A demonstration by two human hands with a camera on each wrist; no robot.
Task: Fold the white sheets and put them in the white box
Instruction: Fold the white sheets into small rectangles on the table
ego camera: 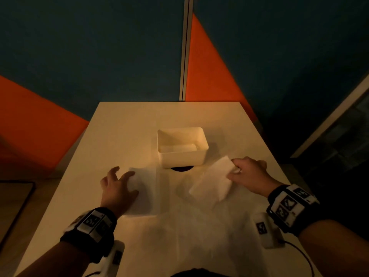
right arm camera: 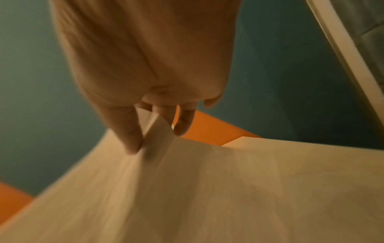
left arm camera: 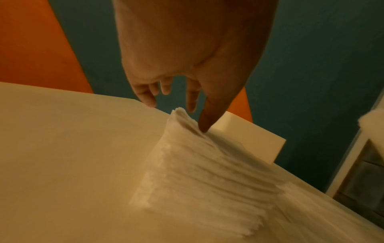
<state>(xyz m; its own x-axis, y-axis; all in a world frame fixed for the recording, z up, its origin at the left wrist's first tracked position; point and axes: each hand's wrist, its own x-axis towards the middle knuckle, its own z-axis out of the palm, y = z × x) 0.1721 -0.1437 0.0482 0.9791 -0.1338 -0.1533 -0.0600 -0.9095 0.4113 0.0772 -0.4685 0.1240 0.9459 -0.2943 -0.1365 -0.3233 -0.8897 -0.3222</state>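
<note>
White, thin, soft tissue-like sheet lies spread on the desk, near edge side, just in front of the box.

Right hand pinches the sheet's far right corner between thumb and fingers, corner lifted and turned toward the middle. Left hand: thumb tip presses the far left corner, which is peaked up off the desk; other fingers spread and relaxed above it, not closed round anything I can see. So the right grip is grasping the sheet, the left is released and only touching.

Box: white, rigid, open-top, rounded corners, smooth walls. It sits mid-desk, partly over a dark round hole. Something pale lies flat on its floor, possibly a folded sheet; can't confirm in this light.

Risks, my read:
- Only the right corner is gripped. If the left isn't pinched before the lift, the fold goes skewed and the edges won't line up.
- Sheet is limp and light, so a fast pull drags it across the smooth desk or bunches it.
- Thin material may tear at the pinch.
- Hands work just beside the box; a knuckle could shove it.

Wrist views are blurred.
</note>
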